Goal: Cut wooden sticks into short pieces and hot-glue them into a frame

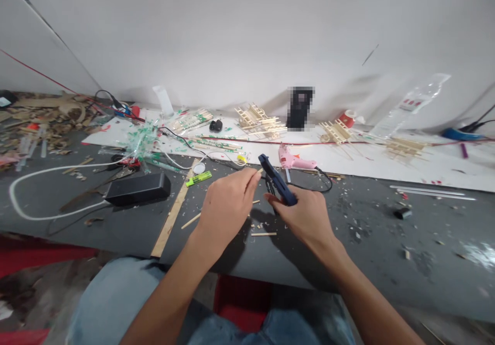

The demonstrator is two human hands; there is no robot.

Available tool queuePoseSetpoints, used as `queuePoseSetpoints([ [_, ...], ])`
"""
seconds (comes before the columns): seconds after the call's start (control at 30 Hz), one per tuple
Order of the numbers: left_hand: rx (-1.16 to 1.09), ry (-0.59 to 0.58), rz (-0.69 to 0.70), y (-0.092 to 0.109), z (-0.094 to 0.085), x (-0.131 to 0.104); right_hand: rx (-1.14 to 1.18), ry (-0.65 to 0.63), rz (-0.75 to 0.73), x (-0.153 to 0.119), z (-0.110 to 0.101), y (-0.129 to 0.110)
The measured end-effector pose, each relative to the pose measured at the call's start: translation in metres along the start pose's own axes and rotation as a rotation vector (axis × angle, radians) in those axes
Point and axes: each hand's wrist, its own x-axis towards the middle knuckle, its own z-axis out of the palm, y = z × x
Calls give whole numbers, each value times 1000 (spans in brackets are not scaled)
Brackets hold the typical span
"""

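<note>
My left hand point(228, 195) is closed on a thin wooden stick point(191, 221), which seems to run behind the hand, its far tip just past the fingertips. My right hand point(307, 213) grips a dark blue plier-like cutter point(277, 180); its head points up and left, close to the stick's tip. Whether the jaws touch the stick I cannot tell. Below the hands, a short cut stick point(264, 234) lies on the grey table point(371, 262) among small wooden bits.
Behind the hands are a pink glue gun point(297, 160), small wooden cart-like models point(336, 131) and a plastic bottle point(412, 102). To the left lie a yellow-green lighter point(198, 178), a wooden strip point(174, 216), a black box point(138, 189) with a white cable and wrapped chopsticks point(193, 120).
</note>
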Motion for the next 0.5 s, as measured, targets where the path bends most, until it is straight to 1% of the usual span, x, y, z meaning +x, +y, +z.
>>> queuePoseSetpoints([
  [0.1, -76, 24, 0, -3, -2, -1, -18, 11, 44, -1, -16, 13],
  [0.2, -224, 23, -2, -4, -6, -4, -110, 20, 92, -7, -36, 45],
  [0.23, -287, 16, -6, -4, -8, -6, -204, 8, 97, -10, -42, 59],
  [0.3, -397, -1, -30, -2, -11, -9, -368, 24, 57, -19, -50, 89],
  [0.37, -493, -16, -66, 0, -15, -11, -454, 39, -34, -29, -54, 115],
  [0.43, -624, -57, -120, 3, -18, -11, -499, 45, -119, -39, -54, 136],
  [0.5, -801, -102, -180, 4, -20, -11, -532, 48, -167, -47, -52, 148],
])
